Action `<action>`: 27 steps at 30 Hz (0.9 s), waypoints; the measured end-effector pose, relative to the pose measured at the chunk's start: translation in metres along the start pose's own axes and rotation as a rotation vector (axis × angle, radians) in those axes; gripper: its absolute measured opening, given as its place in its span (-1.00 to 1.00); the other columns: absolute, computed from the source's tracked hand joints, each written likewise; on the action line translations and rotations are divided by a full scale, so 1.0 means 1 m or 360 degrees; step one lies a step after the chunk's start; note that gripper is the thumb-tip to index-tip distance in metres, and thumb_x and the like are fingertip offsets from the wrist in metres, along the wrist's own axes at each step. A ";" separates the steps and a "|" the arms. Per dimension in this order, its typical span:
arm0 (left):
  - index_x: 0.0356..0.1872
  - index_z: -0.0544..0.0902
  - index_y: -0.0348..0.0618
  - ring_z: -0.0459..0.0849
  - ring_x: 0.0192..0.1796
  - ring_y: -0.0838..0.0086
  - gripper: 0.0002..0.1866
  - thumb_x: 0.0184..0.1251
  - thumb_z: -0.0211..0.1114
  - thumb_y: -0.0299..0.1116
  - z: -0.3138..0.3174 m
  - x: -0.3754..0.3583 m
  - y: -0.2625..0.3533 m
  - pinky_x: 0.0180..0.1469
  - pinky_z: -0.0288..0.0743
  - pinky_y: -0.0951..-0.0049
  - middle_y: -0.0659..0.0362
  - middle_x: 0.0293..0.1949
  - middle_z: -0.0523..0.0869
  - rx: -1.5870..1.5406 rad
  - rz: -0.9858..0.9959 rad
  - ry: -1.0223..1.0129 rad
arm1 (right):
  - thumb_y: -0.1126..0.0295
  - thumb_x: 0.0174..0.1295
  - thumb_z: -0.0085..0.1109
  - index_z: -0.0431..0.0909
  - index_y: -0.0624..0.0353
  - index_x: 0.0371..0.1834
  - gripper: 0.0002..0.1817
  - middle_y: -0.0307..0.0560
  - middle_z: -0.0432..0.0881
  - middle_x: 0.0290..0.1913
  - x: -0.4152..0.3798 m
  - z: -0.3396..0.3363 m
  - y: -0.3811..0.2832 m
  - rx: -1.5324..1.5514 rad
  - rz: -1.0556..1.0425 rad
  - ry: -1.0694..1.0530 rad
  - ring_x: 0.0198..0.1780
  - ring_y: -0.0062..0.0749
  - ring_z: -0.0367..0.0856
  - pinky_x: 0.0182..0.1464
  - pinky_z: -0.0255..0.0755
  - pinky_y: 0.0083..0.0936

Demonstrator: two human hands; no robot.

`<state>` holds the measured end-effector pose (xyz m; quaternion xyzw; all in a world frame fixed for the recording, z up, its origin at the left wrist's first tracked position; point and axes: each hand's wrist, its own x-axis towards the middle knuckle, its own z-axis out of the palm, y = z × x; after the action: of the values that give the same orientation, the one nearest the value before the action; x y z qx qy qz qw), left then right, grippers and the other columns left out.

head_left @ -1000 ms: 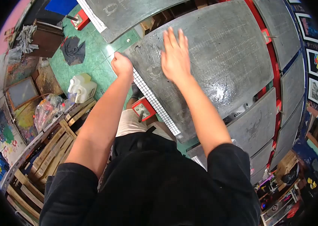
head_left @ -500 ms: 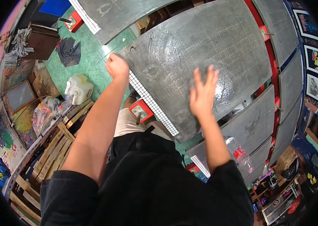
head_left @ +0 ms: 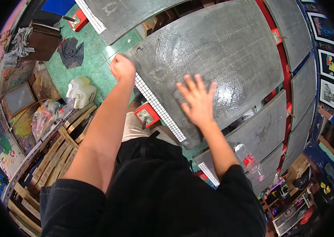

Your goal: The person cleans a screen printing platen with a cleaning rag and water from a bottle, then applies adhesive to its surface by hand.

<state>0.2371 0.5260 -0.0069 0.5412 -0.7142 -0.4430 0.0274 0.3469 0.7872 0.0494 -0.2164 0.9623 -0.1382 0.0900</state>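
A large dark grey board [head_left: 250,43] with a wet, shiny surface and faint chalky marks lies in front of me. My right hand [head_left: 197,103] is spread over its near part, palm down on the wet area, fingers apart. At the board's left corner, my left hand [head_left: 122,68] is closed in a fist; what it holds, if anything, is hidden. A white gridded strip [head_left: 159,106] runs along the near edge between my two arms. Below that strip sits a red bracket [head_left: 147,115] with a metal bolt.
More grey boards [head_left: 289,31] stand along a red rail at right, and another board [head_left: 127,15] is at the top. A clear plastic bottle [head_left: 250,162] lies on the lower board. White jugs [head_left: 82,93], a dark cloth [head_left: 71,53] and wooden slats [head_left: 54,158] are at left.
My right hand has slid left across the wet board, its fingers now spread wider and pointing up-left. My left fist stays at the corner. The whole view has shifted slightly.
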 end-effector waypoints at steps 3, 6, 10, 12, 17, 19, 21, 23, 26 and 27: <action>-0.14 0.80 -0.30 0.72 0.10 -0.23 -0.45 0.47 -0.06 -0.06 0.007 0.007 -0.007 0.20 0.52 -0.05 -0.27 0.01 0.79 0.0052 0.0039 0.0130 | 0.26 0.31 0.33 0.49 -0.18 0.54 -0.33 -0.03 0.33 0.65 0.023 -0.002 0.050 -0.0138 0.0269 0.0238 0.68 0.06 0.20 0.65 -0.10 0.37; -0.13 0.83 -0.26 0.73 0.09 -0.23 -0.46 0.46 -0.05 -0.07 0.005 0.003 -0.004 0.21 0.54 -0.04 -0.26 -0.01 0.80 0.0063 0.0082 0.0166 | 0.21 0.38 0.28 0.50 -0.17 0.54 -0.39 -0.02 0.33 0.65 0.033 0.012 0.066 0.0090 0.0436 0.0574 0.68 0.06 0.19 0.64 -0.11 0.38; -0.13 0.85 -0.21 0.74 0.10 -0.22 -0.47 0.46 -0.05 -0.07 0.006 0.006 -0.007 0.22 0.55 -0.03 -0.24 -0.02 0.81 0.0046 0.0100 0.0179 | 0.25 0.43 0.24 0.53 -0.12 0.50 -0.45 0.00 0.37 0.62 0.025 0.008 0.014 0.0201 0.0519 0.0578 0.65 0.07 0.26 0.64 -0.07 0.35; -0.11 0.86 -0.18 0.74 0.10 -0.21 -0.48 0.46 -0.05 -0.08 0.006 0.004 -0.004 0.22 0.55 -0.02 -0.23 -0.01 0.82 0.0083 0.0086 0.0188 | 0.26 0.43 0.24 0.55 -0.09 0.48 -0.47 0.01 0.40 0.61 0.016 0.006 -0.006 0.0152 0.0479 0.0492 0.63 0.06 0.29 0.64 -0.04 0.33; -0.12 0.86 -0.19 0.74 0.10 -0.20 -0.48 0.45 -0.04 -0.09 0.006 0.005 -0.007 0.22 0.55 -0.03 -0.24 -0.01 0.81 0.0073 0.0091 0.0166 | 0.26 0.40 0.26 0.60 -0.08 0.40 -0.52 -0.14 0.43 0.59 -0.010 0.034 -0.017 0.0387 -0.0394 0.0015 0.63 -0.05 0.30 0.64 0.05 0.28; -0.13 0.86 -0.20 0.74 0.10 -0.20 -0.48 0.45 -0.04 -0.09 0.007 0.006 -0.005 0.21 0.55 -0.03 -0.24 -0.01 0.81 0.0097 0.0091 0.0164 | 0.29 0.46 0.12 0.64 -0.08 0.32 -0.61 -0.12 0.51 0.52 0.012 0.019 0.002 0.0129 -0.0521 -0.0092 0.59 -0.10 0.37 0.62 0.10 0.27; -0.12 0.85 -0.23 0.74 0.10 -0.21 -0.47 0.46 -0.05 -0.08 0.006 0.004 -0.003 0.20 0.55 -0.04 -0.26 -0.02 0.81 0.0078 0.0055 0.0136 | 0.31 0.52 -0.02 0.67 -0.03 0.26 -0.64 -0.02 0.59 0.42 0.059 -0.006 0.034 -0.0146 -0.0266 -0.0023 0.54 -0.02 0.43 0.61 0.10 0.29; -0.12 0.84 -0.24 0.73 0.10 -0.21 -0.46 0.46 -0.05 -0.08 0.007 0.007 -0.007 0.20 0.54 -0.04 -0.26 -0.02 0.80 0.0091 0.0039 0.0147 | 0.33 0.53 -0.07 0.66 0.08 0.27 -0.62 0.05 0.63 0.37 0.107 -0.005 0.083 0.0005 0.0087 0.0672 0.50 0.05 0.48 0.57 0.13 0.29; -0.11 0.84 -0.25 0.73 0.10 -0.22 -0.46 0.47 -0.06 -0.07 0.007 0.012 -0.011 0.20 0.54 -0.04 -0.27 -0.02 0.80 0.0091 0.0085 0.0154 | 0.32 0.51 -0.03 0.65 0.08 0.28 -0.62 0.05 0.61 0.39 0.121 -0.001 0.064 0.0214 0.0343 0.0699 0.51 0.04 0.47 0.57 0.15 0.26; -0.11 0.83 -0.25 0.73 0.10 -0.22 -0.46 0.47 -0.05 -0.07 0.008 0.011 -0.011 0.20 0.53 -0.04 -0.28 -0.02 0.80 0.0081 0.0116 0.0146 | 0.33 0.49 0.02 0.65 0.05 0.29 -0.62 0.02 0.60 0.42 0.116 0.004 0.042 0.0377 0.0408 0.0489 0.52 0.01 0.46 0.58 0.16 0.24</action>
<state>0.2365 0.5217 -0.0242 0.5350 -0.7425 -0.3982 0.0623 0.2287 0.7715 0.0199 -0.0568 0.9613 -0.2689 -0.0159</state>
